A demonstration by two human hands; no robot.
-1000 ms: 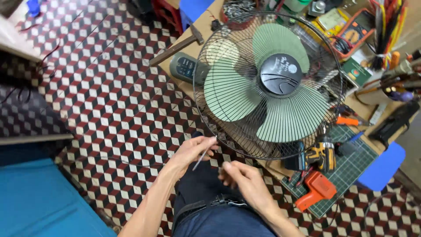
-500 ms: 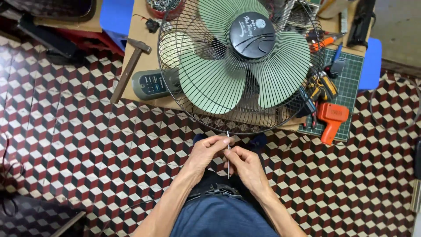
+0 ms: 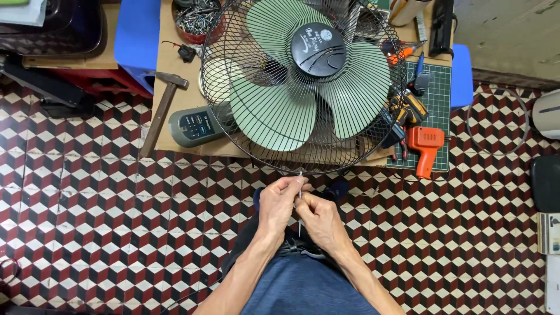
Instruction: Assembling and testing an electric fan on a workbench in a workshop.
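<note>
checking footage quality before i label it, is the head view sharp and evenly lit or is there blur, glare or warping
Head view: sharp overall, the fan guard wires and floor tiles crisp; light soft and even, only faint shadows under the left hand and right hand; no strong glare; the thin white strip they pinch is small but legible; slight wide-angle bending near the edges.

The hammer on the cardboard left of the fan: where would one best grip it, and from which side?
Probably the lower end of the wooden handle. The hammer lies aslant, its metal head up near the blue stool, its handle end jutting over the cardboard sheet's edge above the tiled floor. Come from the floor side, left of the grey remote; that end is free all round.
</note>
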